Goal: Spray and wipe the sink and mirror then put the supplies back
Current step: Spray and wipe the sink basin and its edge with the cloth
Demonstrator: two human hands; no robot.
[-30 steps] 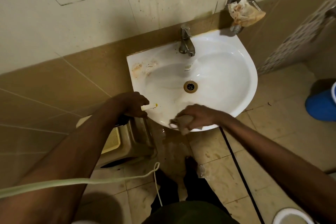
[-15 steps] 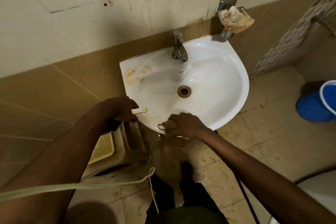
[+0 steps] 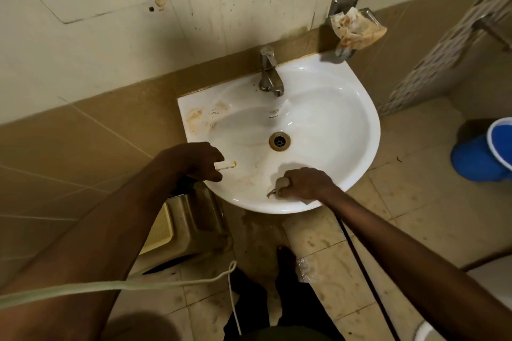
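Right hand (image 3: 306,184) slid inward, seemingly gripping cloth (image 3: 282,183)

Cloth (image 3: 282,184) in right hand (image 3: 306,183), sink (image 3: 346,119) rim

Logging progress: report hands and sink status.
Left hand grip shut on spray nozzle. Right hand presses cloth on sink front rim. Stains back-left. Nothing obstructing.

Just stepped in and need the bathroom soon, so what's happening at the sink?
A person is cleaning the white ceramic sink. The right hand presses a bunched pale cloth against the near rim, while the left hand holds a spray bottle whose white nozzle with a yellow tip points over the basin. Brownish stains remain on the back-left corner beside the metal tap.
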